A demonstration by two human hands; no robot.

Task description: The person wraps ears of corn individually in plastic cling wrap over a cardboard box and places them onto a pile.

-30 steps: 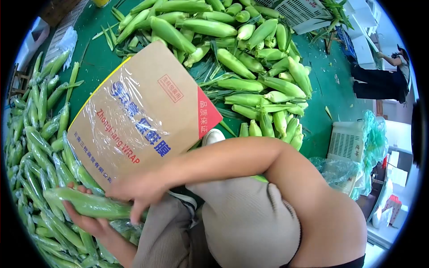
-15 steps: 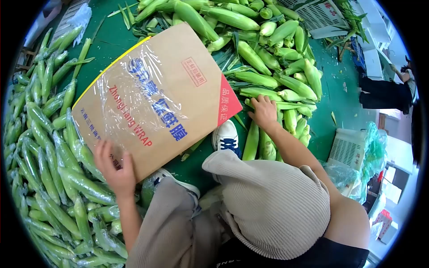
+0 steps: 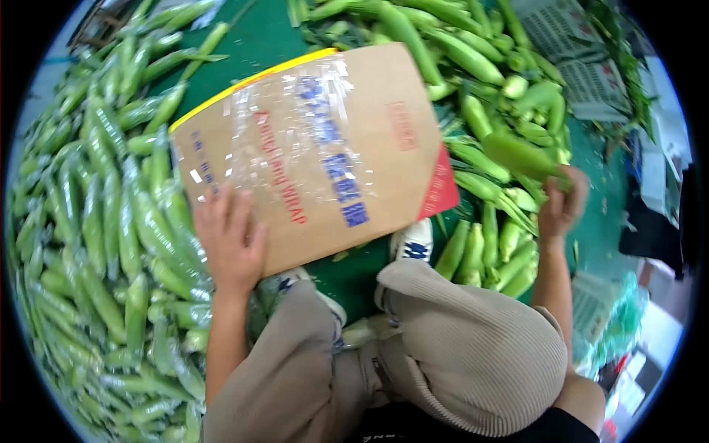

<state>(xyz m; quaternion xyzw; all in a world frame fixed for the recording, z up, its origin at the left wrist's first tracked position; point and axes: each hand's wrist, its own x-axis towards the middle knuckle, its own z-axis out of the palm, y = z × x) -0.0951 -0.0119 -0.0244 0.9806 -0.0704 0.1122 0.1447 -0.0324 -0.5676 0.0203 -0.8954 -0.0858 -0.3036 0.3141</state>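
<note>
My left hand [image 3: 233, 240] lies flat, fingers spread, on the near left corner of a cling wrap box [image 3: 384, 81]. Clear film is stretched across the box's printed top. On the right, my right hand [image 3: 563, 203] is closed around one end of a green ear of corn [image 3: 521, 155], which is blurred by motion. It is held above a pile of unwrapped corn in husks [image 3: 476, 55]. Left of the box is a large heap of film-wrapped corn [image 3: 125, 221].
White plastic crates [image 3: 594, 81] stand at the upper right. A lower crate [image 3: 591, 303] has green plastic film [image 3: 624, 317] over its side. The floor [image 3: 258, 37] is green. My shoes [image 3: 413, 240] are close to the box's near edge.
My right hand has picked up an ear of corn and moved to the right with it. My left hand has settled on the box. The whole view has shifted.
</note>
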